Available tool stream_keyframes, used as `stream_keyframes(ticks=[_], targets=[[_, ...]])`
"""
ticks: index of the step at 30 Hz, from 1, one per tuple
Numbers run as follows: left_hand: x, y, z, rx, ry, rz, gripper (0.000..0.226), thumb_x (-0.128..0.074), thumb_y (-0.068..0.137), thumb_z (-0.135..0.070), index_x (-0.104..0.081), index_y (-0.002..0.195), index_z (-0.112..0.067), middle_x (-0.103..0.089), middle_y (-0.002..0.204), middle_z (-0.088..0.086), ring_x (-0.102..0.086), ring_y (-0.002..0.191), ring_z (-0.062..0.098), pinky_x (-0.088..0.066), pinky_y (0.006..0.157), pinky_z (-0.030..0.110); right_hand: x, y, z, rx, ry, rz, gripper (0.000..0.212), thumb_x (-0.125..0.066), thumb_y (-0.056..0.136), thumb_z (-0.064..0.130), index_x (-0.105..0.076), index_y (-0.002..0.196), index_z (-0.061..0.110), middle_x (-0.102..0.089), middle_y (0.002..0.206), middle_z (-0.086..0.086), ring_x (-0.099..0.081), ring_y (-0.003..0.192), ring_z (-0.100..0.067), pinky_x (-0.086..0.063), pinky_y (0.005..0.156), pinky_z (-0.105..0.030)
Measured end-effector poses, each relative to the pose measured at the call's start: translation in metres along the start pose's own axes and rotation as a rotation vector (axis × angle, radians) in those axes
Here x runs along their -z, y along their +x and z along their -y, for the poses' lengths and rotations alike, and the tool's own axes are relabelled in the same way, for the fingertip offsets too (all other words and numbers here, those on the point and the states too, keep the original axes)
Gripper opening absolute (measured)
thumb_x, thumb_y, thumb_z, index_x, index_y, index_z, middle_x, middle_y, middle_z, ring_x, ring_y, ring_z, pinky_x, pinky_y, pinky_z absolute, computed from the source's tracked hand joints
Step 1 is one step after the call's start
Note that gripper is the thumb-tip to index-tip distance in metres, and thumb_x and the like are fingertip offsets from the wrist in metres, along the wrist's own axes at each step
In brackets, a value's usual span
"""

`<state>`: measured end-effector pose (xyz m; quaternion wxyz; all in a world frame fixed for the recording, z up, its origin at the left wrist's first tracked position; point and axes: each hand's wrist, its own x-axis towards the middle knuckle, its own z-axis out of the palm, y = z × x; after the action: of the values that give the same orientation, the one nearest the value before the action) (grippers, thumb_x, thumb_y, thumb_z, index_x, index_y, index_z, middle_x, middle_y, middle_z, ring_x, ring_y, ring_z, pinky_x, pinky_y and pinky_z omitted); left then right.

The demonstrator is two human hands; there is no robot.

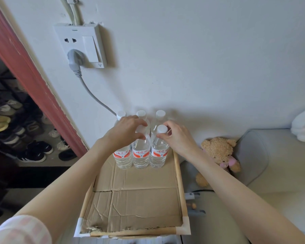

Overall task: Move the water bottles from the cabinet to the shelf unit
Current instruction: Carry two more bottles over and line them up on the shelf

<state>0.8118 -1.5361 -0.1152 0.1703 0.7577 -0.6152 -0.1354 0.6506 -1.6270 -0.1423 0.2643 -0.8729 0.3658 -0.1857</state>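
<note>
Six water bottles [140, 152] stand on the cardboard-lined shelf [134, 196]. Left hand [128, 131] and right hand [176, 136] each pinch a front bottle's neck under the fingertips; next, probably release or straighten them.

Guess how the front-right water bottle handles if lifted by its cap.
The front-right water bottle looks full, so it is probably heavy for its size. Thin ribbed plastic likely flexes under squeeze. Tall and narrow, it may tip against neighbours; the right hand pinches only the cap.

Each hand [126, 131] [177, 136] grips a front bottle's [141, 152] [158, 150] cap.
</note>
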Motion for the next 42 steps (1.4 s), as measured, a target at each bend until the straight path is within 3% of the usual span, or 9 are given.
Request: stream_keyframes(ticks=[5,8,11,17,22,28,34,38,42], targets=[[0.004,0.002,0.001,-0.007,-0.014,0.009,0.051,-0.072,0.073,-0.026,-0.055,0.119,-0.012,-0.053,0.114,0.008,-0.051,0.097,0.025,-0.041,0.087,0.035,0.003,-0.003,-0.007,0.028,-0.059,0.116,0.047,-0.068,0.077,0.033,-0.047,0.117,0.022,-0.06,0.114,-0.002,-0.056,0.1,-0.025,-0.045,0.08,-0.038],[0.005,0.003,0.001,-0.016,-0.013,0.021,0.04,-0.07,0.075,-0.024,-0.059,0.111,-0.011,-0.054,0.106,0.006,-0.048,0.09,0.019,-0.039,0.08,0.028,-0.004,-0.005,-0.009,0.017,-0.037,0.139,0.05,-0.067,0.079,0.027,-0.04,0.121,0.021,-0.057,0.118,-0.006,-0.053,0.104,-0.03,-0.041,0.081,-0.036],[0.003,0.004,0.002,-0.022,-0.05,0.023,0.035,-0.068,0.077,-0.019,-0.059,0.11,-0.011,-0.053,0.108,0.004,-0.049,0.098,0.021,-0.036,0.078,0.027,-0.008,-0.007,-0.009,-0.012,0.034,0.117,0.046,-0.063,0.082,0.024,-0.039,0.121,0.022,-0.056,0.117,-0.005,-0.052,0.103,-0.028,-0.035,0.078,-0.03],[0.0,0.003,0.007,-0.043,-0.068,-0.002,0.035,-0.067,0.077,-0.017,-0.059,0.111,-0.012,-0.054,0.113,0.005,-0.05,0.101,0.024,-0.043,0.085,0.04,-0.01,-0.007,-0.011,-0.01,0.058,0.1,0.045,-0.064,0.082,0.023,-0.039,0.12,0.022,-0.057,0.116,-0.004,-0.052,0.103,-0.026,-0.037,0.081,-0.031],[-0.002,0.002,0.008,-0.064,-0.081,-0.021,0.036,-0.067,0.078,-0.018,-0.059,0.112,-0.011,-0.055,0.115,0.006,-0.05,0.102,0.023,-0.043,0.086,0.039,-0.013,-0.008,-0.014,-0.009,0.08,0.081,0.048,-0.065,0.081,0.025,-0.04,0.123,0.025,-0.057,0.119,-0.004,-0.053,0.106,-0.024,-0.039,0.084,-0.031],[-0.011,-0.008,0.009,-0.089,-0.076,-0.186,0.032,-0.068,0.076,-0.015,-0.057,0.105,-0.008,-0.056,0.107,0.009,-0.055,0.091,0.028,-0.045,0.082,0.045,-0.024,-0.02,-0.02,-0.086,0.109,-0.075,0.04,-0.069,0.078,0.031,-0.051,0.108,0.012,-0.054,0.111,-0.006,-0.054,0.099,-0.02,-0.043,0.079,-0.028],[-0.02,-0.016,0.011,-0.185,0.033,-0.312,0.022,-0.065,0.073,-0.016,-0.064,0.089,-0.002,-0.066,0.09,0.013,-0.062,0.078,0.034,-0.047,0.074,0.041,-0.033,-0.025,-0.017,-0.103,0.106,-0.161,0.035,-0.067,0.079,0.031,-0.053,0.102,0.009,-0.056,0.104,-0.009,-0.055,0.095,-0.021,-0.049,0.08,-0.036],[-0.025,-0.02,0.012,-0.231,0.125,-0.386,0.018,-0.058,0.074,-0.017,-0.066,0.084,-0.004,-0.069,0.086,0.012,-0.064,0.071,0.03,-0.034,0.074,0.029,-0.036,-0.026,-0.015,-0.129,0.11,-0.191,0.034,-0.069,0.078,0.029,-0.052,0.099,0.009,-0.056,0.1,-0.009,-0.054,0.091,-0.023,-0.049,0.079,-0.04],[-0.028,-0.022,0.016,-0.254,0.174,-0.426,0.011,-0.054,0.078,-0.012,-0.065,0.08,-0.009,-0.069,0.083,0.008,-0.063,0.071,0.029,-0.031,0.072,0.029,-0.038,-0.026,-0.013,-0.168,0.137,-0.196,0.036,-0.07,0.077,0.03,-0.053,0.101,0.01,-0.057,0.102,-0.008,-0.054,0.094,-0.023,-0.048,0.082,-0.041]])
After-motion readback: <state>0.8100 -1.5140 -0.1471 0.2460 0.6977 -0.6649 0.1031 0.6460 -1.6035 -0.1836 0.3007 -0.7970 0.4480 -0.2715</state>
